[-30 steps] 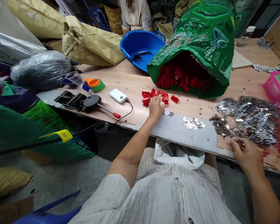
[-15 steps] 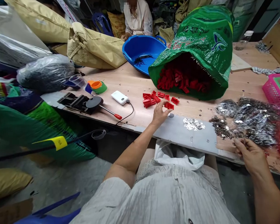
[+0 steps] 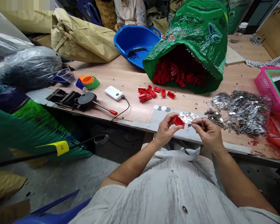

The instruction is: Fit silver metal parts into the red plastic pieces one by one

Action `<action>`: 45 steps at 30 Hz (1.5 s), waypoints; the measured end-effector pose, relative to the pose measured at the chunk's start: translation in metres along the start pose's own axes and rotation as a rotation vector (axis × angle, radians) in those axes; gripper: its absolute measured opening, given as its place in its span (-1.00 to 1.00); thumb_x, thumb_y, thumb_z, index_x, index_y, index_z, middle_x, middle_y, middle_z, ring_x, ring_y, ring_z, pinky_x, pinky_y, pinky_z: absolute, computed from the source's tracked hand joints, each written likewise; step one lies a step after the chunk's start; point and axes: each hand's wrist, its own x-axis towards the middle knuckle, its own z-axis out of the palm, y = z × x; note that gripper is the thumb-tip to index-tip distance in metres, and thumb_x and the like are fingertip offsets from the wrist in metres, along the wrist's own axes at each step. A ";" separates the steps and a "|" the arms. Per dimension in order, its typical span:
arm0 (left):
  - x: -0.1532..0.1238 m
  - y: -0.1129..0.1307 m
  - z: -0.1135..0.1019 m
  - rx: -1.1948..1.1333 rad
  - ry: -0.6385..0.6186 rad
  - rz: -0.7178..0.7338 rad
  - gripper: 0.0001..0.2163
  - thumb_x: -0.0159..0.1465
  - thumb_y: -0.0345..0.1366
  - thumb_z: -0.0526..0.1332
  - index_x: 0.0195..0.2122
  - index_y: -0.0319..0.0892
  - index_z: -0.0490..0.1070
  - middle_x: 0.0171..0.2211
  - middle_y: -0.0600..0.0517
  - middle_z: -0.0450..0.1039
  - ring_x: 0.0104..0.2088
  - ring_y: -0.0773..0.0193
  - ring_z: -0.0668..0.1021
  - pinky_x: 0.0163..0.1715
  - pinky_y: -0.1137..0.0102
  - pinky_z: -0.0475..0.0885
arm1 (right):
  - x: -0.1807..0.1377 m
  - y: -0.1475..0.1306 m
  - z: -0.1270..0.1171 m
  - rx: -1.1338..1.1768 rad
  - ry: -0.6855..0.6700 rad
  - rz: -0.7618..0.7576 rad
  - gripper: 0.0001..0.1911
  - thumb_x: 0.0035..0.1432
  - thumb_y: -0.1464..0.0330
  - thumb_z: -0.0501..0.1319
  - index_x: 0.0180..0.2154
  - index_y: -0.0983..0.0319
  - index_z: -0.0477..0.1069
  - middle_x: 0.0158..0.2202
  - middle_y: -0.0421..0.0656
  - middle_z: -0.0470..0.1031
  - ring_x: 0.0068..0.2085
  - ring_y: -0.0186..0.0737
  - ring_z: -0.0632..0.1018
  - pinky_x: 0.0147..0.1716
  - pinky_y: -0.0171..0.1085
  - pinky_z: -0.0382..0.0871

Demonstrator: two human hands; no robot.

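Observation:
Between the thumb and fingers of my left hand (image 3: 165, 130) is a red plastic case (image 3: 178, 121), its open side tilted toward my right hand. My right hand (image 3: 207, 132) is closed in a pinch on a small metal piece (image 3: 189, 125), close beside the case but apart from it. A dark pointed tool (image 3: 203, 123) also shows among the right fingers; its kind is unclear. Just behind both hands lies a pile of shiny metal pieces (image 3: 188, 117) on a grey sheet (image 3: 155, 117). Several loose red cases (image 3: 144, 97) lie farther back on the table.
A green sack (image 3: 200, 34) full of red cases lies open at the back, beside a blue basin (image 3: 128, 35). Bagged metal parts (image 3: 248, 112) and a pink basket (image 3: 262, 82) are to the right. Left are a power bank (image 3: 114, 93) and a lever press (image 3: 84, 99). A person sits opposite.
My left hand has brought the red case from near the loose cases toward me. My right hand has moved left from the dark metal parts to beside the case. The view has shifted slightly.

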 end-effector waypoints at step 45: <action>-0.023 0.006 0.010 -0.768 -0.307 -0.599 -0.46 0.27 -0.11 0.29 0.26 -0.03 0.26 -0.45 0.12 0.38 -0.69 0.52 0.30 -0.61 0.51 0.23 | 0.005 -0.008 -0.012 0.099 -0.372 0.037 -0.78 0.29 0.20 0.20 -0.17 0.18 0.52 -0.33 -0.18 0.51 -0.46 -0.34 0.41 -0.47 -0.31 0.32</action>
